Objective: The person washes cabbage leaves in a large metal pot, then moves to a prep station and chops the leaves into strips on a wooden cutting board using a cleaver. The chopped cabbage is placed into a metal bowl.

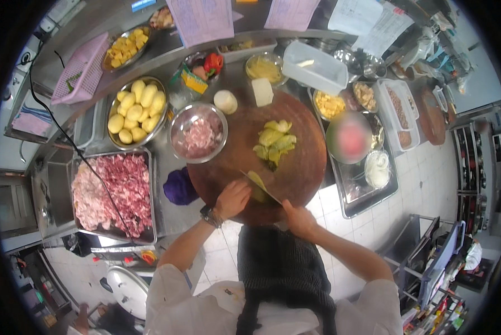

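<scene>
On a round wooden chopping board (217, 176), my right hand (298, 218) grips a kitchen knife (267, 189), its blade angled up and left across the board. My left hand (233, 197), with a watch at the wrist, rests on the board just left of the blade; its fingertips are curled and seem to hold nothing. A green-yellow vegetable piece (257, 180) lies along the blade, with more of it on the near side. Beyond the knife sits a heap of green-yellow vegetable pieces (275, 140). A pale block (262, 92) stands at the board's far edge.
Left are a steel bowl of cut meat (198, 133), a bowl of peeled potatoes (136, 111), a tray of chopped meat (113, 194) and a purple bundle (180, 186). A metal tray (347, 211) with several bowls stands right. A black cable (72, 142) crosses the view at left.
</scene>
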{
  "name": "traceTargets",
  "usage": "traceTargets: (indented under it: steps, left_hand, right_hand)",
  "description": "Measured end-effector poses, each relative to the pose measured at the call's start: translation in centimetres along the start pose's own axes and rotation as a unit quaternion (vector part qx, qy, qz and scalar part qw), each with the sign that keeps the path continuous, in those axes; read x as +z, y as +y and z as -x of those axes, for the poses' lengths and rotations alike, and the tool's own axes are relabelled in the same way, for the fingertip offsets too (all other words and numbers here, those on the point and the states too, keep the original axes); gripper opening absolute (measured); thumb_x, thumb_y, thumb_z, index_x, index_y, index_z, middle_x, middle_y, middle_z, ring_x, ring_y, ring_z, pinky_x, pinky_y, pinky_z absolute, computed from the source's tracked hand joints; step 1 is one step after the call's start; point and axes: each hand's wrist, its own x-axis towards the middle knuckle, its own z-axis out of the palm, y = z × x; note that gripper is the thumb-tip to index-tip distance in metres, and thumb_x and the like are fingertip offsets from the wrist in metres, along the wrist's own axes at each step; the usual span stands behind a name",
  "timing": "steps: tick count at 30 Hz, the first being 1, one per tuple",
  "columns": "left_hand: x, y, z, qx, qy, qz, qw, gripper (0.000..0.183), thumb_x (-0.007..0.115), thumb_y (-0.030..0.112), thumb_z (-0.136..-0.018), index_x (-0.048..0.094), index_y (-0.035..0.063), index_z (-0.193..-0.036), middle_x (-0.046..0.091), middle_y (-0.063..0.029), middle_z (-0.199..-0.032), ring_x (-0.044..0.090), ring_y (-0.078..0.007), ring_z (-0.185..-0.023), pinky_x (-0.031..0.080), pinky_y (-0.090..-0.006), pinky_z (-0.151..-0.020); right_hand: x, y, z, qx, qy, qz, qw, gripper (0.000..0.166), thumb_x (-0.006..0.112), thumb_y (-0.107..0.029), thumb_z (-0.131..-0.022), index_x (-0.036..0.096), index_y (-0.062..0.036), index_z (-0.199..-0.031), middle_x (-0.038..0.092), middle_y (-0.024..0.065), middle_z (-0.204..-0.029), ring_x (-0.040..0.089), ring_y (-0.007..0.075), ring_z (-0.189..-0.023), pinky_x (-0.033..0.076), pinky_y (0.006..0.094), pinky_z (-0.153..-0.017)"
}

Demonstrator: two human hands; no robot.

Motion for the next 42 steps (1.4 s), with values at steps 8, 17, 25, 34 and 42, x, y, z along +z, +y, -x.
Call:
traceTargets:
  steps: [8,17,25,34,42]
  left_hand:
    - [-0.7,-0.1,0.0,0.015,-0.005,0.006,1.0,0.019,0.069,0.008,-0.082,0.067,0.005,-0.101,0.062,-0.0111,-0.111,0.059,-0.0331,-0.106,0.051,-0.0398,-0.091]
    - [-0.2,-0.3,0.1,0.018,0.005,-0.002,1.0,0.019,0.069,0.007,-0.081,0.067,0.0051,-0.099,0.063,-0.0102,-0.11,0.059,-0.0325,-0.108,0.052,-0.0388,-0.091]
    - [-1.0,0.0,0.2,0.031,0.008,-0.009,0.999,0.015,0.068,0.005,-0.081,0.067,0.0033,-0.096,0.063,-0.012,-0.111,0.06,-0.0329,-0.108,0.053,-0.0389,-0.09]
    - [-0.9,-0.1,0.3,0.022,-0.02,0.012,1.0,0.028,0.063,0.003,-0.086,0.066,0.0026,-0.114,0.06,-0.0111,-0.124,0.056,-0.0293,-0.119,0.049,-0.0381,-0.099]
    - [-1.0,-0.1,0.4,0.023,-0.002,0.012,1.0,0.026,0.065,0.0,-0.079,0.064,0.0031,-0.105,0.06,-0.0104,-0.115,0.057,-0.0321,-0.112,0.052,-0.0381,-0.092]
  right_hand:
    - [-0.7,-1.8,1.0,-0.015,0.004,-0.004,1.0,0.029,0.051,-0.006,-0.087,0.04,-0.0041,-0.114,0.066,0.0297,-0.079,0.065,0.0504,-0.077,0.051,0.0594,-0.067]
    - [0.2,-1.6,0.6,-0.013,0.011,-0.01,1.0,0.032,0.051,-0.006,-0.087,0.04,-0.0037,-0.118,0.066,0.0304,-0.078,0.065,0.0504,-0.076,0.051,0.0594,-0.067]
    - [-0.2,-2.4,1.4,-0.016,0.01,-0.05,0.999,0.027,0.052,-0.009,-0.091,0.041,-0.002,-0.114,0.063,0.0332,-0.076,0.062,0.0536,-0.075,0.048,0.0612,-0.068]
    - [0.0,1.0,-0.3,-0.009,0.066,-0.12,0.991,0.023,0.051,-0.016,-0.098,0.043,-0.0008,-0.113,0.062,0.0343,-0.08,0.061,0.055,-0.079,0.046,0.0618,-0.067]
    - [-3.5,-2.9,3.2,0.01,-0.007,-0.024,1.0,0.031,0.051,-0.008,-0.088,0.042,-0.0056,-0.118,0.065,0.0317,-0.079,0.065,0.0515,-0.079,0.051,0.0594,-0.071]
